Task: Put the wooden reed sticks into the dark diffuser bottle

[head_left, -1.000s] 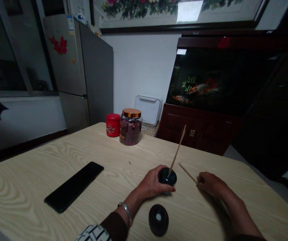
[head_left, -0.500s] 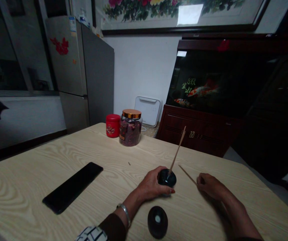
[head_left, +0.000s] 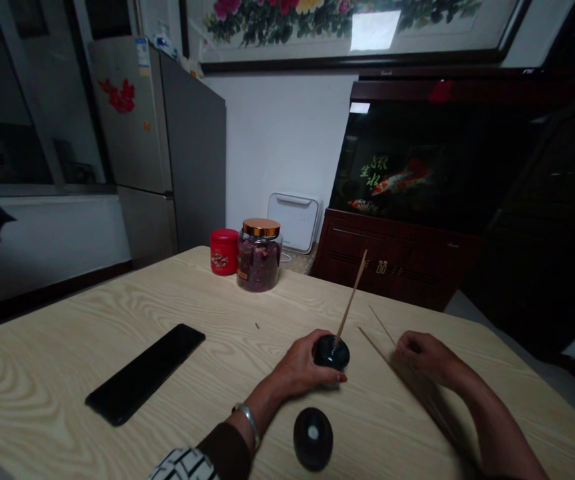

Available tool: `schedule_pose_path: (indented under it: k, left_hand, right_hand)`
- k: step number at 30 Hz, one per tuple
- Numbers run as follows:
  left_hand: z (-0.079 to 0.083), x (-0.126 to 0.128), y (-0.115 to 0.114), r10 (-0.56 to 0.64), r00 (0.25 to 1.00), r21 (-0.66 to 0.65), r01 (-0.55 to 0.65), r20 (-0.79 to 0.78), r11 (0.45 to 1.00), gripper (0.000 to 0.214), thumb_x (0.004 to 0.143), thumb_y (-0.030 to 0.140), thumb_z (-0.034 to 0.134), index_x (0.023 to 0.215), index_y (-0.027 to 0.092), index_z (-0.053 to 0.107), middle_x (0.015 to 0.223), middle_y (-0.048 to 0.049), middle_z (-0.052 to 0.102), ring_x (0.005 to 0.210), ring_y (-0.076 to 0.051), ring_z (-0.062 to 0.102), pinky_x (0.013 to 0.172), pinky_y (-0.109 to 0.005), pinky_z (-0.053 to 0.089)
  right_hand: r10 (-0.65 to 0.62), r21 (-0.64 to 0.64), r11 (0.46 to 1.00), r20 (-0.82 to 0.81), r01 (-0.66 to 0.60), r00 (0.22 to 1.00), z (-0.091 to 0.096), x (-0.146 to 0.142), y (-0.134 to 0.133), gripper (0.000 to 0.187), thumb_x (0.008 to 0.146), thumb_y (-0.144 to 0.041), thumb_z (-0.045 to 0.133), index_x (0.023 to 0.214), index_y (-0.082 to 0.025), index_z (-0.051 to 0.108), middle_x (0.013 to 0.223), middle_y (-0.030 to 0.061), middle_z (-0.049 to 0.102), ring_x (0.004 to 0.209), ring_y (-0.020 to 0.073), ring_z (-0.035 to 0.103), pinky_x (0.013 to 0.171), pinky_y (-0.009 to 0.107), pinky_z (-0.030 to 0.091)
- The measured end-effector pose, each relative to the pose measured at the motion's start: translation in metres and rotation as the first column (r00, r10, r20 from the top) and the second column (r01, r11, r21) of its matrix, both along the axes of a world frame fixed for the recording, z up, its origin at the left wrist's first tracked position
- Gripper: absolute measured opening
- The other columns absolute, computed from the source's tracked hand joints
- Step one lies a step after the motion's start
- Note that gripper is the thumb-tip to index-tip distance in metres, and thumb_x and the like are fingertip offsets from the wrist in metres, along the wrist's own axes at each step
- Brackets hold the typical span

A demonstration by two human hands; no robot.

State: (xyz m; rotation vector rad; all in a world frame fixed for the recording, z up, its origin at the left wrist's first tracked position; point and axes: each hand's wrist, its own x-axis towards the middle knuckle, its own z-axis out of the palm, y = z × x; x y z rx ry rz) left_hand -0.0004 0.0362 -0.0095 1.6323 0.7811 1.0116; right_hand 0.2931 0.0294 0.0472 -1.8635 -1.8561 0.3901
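Observation:
My left hand (head_left: 300, 363) is wrapped round a small dark glass jar (head_left: 331, 355) that stands on the table. From the jar's top rise several thin wooden sticks (head_left: 351, 297), bunched together and leaning right. To the right, my right hand (head_left: 425, 357) pinches a single thin stick (head_left: 382, 325), its far end pointing up and left, raised over the table. Below it, more thin wood (head_left: 373, 345) lies on the tabletop, partly hidden by my hand; how many sticks I cannot tell. In front of the jar sits a dark round lid-like piece (head_left: 312, 439) with a pale centre.
A black phone (head_left: 145, 373) lies on the wood-grain table (head_left: 207, 400) at left. At the back edge stand a red canister (head_left: 224, 252) and a gold-lidded jar (head_left: 259, 260) of dried petals. Beyond are a fridge (head_left: 195, 147) and a dark fish tank (head_left: 407, 160).
My right hand has risen slightly, lifting a thin stick that now shows apart from the wood on the table. My left hand stays on the jar.

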Motion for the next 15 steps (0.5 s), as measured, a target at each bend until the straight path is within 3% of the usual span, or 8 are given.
schedule_pose_path:
  k: [2, 4, 8, 11, 13, 15]
  left_hand:
    - [0.0, 0.0, 0.0, 0.002, 1.0, 0.003, -0.002, 0.0, 1.0, 0.07, 0.053, 0.031, 0.09, 0.116, 0.017, 0.063, 0.102, -0.0046, 0.067, 0.093, -0.021, 0.06, 0.082, -0.029, 0.047]
    - [-0.001, 0.0, 0.001, 0.001, 1.0, -0.001, -0.001, 0.002, 1.0, 0.07, 0.053, 0.031, 0.09, 0.116, 0.017, 0.063, 0.102, -0.0045, 0.068, 0.093, -0.021, 0.061, 0.082, -0.029, 0.047]
    - [-0.004, 0.0, 0.002, 0.001, 1.0, -0.004, -0.001, -0.005, 1.0, 0.071, 0.052, 0.034, 0.091, 0.115, 0.017, 0.063, 0.101, -0.0052, 0.068, 0.094, -0.022, 0.061, 0.081, -0.029, 0.048]
    - [-0.007, 0.0, 0.002, 0.0, 1.0, -0.005, 0.0, 0.0, 1.0, 0.071, 0.053, 0.035, 0.091, 0.116, 0.017, 0.063, 0.103, -0.0057, 0.068, 0.096, -0.023, 0.061, 0.081, -0.029, 0.048]
    - [-0.008, 0.0, 0.003, -0.001, 1.0, -0.002, 0.001, 0.001, 1.0, 0.072, 0.053, 0.035, 0.091, 0.117, 0.018, 0.062, 0.104, -0.0055, 0.068, 0.096, -0.023, 0.061, 0.081, -0.029, 0.048]
    - [-0.009, 0.0, 0.003, 0.001, 1.0, 0.017, -0.001, -0.006, 1.0, 0.072, 0.054, 0.035, 0.091, 0.118, 0.018, 0.062, 0.104, -0.005, 0.068, 0.097, -0.023, 0.061, 0.083, -0.029, 0.047]
  right_hand:
    - [0.048, 0.073, 0.997, -0.186, -0.035, 0.981, 0.019, -0.004, -0.005, 0.022, 0.071, -0.04, 0.063, 0.067, -0.019, 0.064, 0.063, 0.0019, 0.063, 0.058, 0.015, 0.055, 0.054, 0.026, 0.042]
    - [0.063, 0.199, 0.979, -0.441, 0.029, 0.895, 0.038, -0.012, -0.01, 0.029, 0.07, -0.046, 0.069, 0.077, -0.018, 0.066, 0.069, 0.0024, 0.063, 0.062, 0.015, 0.056, 0.054, 0.026, 0.042]
    - [0.128, 0.343, 0.891, -0.818, 0.297, 0.561, 0.067, -0.037, -0.018, 0.032, 0.061, -0.042, 0.082, 0.082, -0.022, 0.069, 0.077, 0.0008, 0.063, 0.068, 0.013, 0.059, 0.053, 0.021, 0.045]
    - [0.207, 0.358, 0.86, -0.896, 0.364, 0.393, 0.076, -0.057, -0.022, 0.03, 0.059, -0.035, 0.085, 0.081, -0.022, 0.07, 0.082, 0.0006, 0.062, 0.07, 0.011, 0.059, 0.05, 0.016, 0.044]
    - [0.227, 0.369, 0.844, -0.903, 0.388, 0.365, 0.078, -0.067, -0.025, 0.03, 0.057, -0.033, 0.086, 0.08, -0.021, 0.07, 0.083, 0.0007, 0.062, 0.07, 0.0103, 0.059, 0.049, 0.015, 0.044]
    - [0.238, 0.397, 0.824, -0.89, 0.405, 0.388, 0.078, -0.074, -0.027, 0.031, 0.058, -0.033, 0.087, 0.08, -0.02, 0.07, 0.081, 0.0008, 0.062, 0.07, 0.01, 0.059, 0.049, 0.014, 0.044]
